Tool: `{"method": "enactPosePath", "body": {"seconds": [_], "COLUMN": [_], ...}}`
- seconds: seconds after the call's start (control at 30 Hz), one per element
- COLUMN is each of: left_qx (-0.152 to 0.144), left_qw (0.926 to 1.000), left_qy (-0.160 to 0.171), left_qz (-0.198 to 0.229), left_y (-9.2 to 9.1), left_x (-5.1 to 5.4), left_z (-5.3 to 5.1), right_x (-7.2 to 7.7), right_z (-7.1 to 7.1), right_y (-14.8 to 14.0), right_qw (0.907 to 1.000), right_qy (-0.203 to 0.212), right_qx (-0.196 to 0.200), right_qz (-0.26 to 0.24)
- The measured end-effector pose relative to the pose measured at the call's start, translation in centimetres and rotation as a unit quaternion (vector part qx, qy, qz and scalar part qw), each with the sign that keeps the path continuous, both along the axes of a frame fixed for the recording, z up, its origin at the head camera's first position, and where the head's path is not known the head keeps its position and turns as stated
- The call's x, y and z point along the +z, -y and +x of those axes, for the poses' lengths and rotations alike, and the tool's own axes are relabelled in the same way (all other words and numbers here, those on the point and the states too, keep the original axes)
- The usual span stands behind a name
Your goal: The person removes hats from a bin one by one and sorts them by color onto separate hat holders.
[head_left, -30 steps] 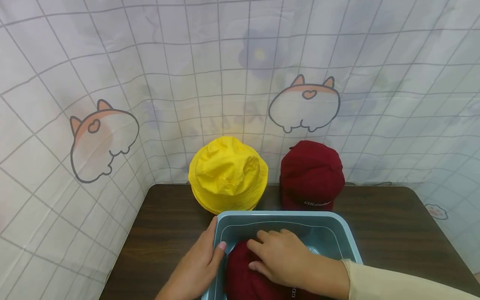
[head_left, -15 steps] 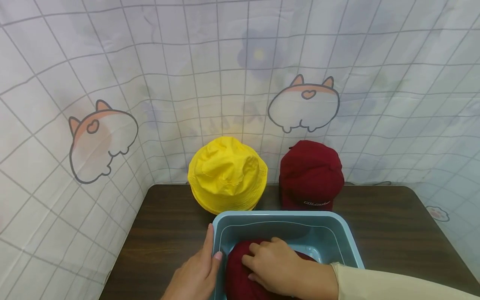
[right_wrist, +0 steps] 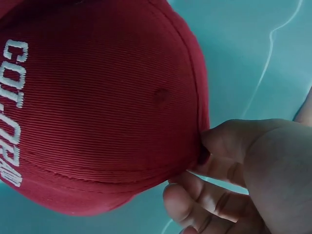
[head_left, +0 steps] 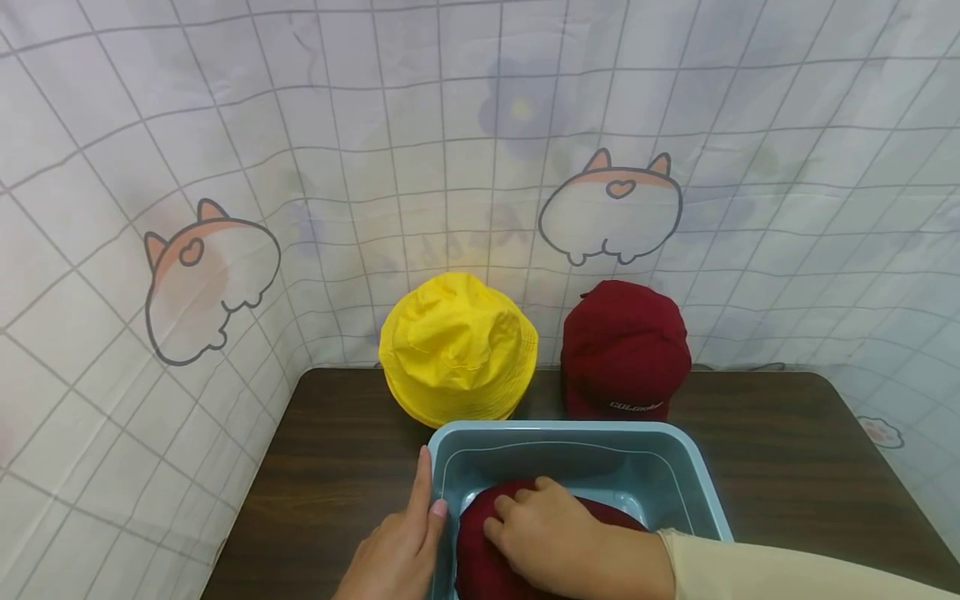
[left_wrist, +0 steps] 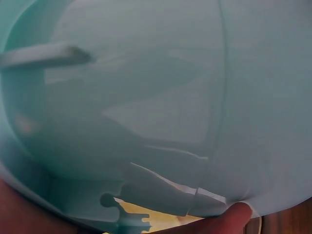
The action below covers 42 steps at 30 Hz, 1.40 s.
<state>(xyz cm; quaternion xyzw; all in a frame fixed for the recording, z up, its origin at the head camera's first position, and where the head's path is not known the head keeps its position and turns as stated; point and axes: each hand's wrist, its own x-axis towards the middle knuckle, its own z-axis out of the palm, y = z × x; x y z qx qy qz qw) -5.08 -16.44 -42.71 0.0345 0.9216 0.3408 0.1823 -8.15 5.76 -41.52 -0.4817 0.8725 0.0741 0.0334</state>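
Observation:
A dark red baseball cap point(head_left: 476, 546) lies in a light blue plastic basin point(head_left: 562, 427) at the front of the table. My right hand point(head_left: 551, 533) reaches over the cap in the head view. In the right wrist view, the thumb and fingers of that hand point(right_wrist: 253, 165) pinch the edge of the cap point(right_wrist: 112, 102), whose white lettering shows at the left. My left hand point(head_left: 397, 546) holds the basin's left side, thumb at the rim and index finger stretched along the outside. The left wrist view is mostly filled by the basin's wall point(left_wrist: 146, 92).
Behind the basin, a yellow bucket hat point(head_left: 459, 346) and another dark red cap point(head_left: 626, 350) stand side by side on the dark wooden table point(head_left: 330, 467). A white checked cloth point(head_left: 465, 100) with cartoon prints hangs around the back and sides.
My right hand has moved slightly left and turned over the cap, whose lettering no longer shows in the head view. The left hand has slid a little towards me along the basin's side.

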Motion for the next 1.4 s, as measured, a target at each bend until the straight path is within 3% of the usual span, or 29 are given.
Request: {"method": "enactPosePath", "body": {"seconds": [0.3, 0.43, 0.8, 1.0, 1.23, 1.4], "left_qx": [0.01, 0.011, 0.019, 0.016, 0.013, 0.01], "left_qw": [0.9999, 0.9999, 0.9998, 0.9995, 0.9999, 0.9998], "left_qy": [-0.01, -0.006, -0.009, 0.017, -0.004, -0.015], "left_qz": [0.004, 0.007, 0.001, 0.021, 0.007, 0.005], "left_y": [0.0, 0.0, -0.2, 0.0, -0.1, -0.1], "left_x": [-0.2, -0.2, -0.1, 0.0, 0.0, -0.2], "left_z": [0.2, 0.1, 0.1, -0.1, 0.0, 0.2], "right_x": [1.1, 1.4, 2.6, 3.6, 5.9, 7.4], "right_z": [0.3, 0.6, 1.1, 0.8, 0.9, 0.9], "right_y": [-0.9, -1.4, -2.7, -3.9, -5.3, -6.1], "right_qw": [0.9992, 0.9985, 0.9966, 0.9866, 0.9714, 0.9583], "right_qy": [0.012, -0.005, -0.024, -0.077, -0.055, -0.029], "right_qx": [0.032, 0.037, -0.025, -0.034, -0.082, -0.092], "right_qz": [-0.021, -0.039, -0.075, -0.14, -0.216, -0.269]}}
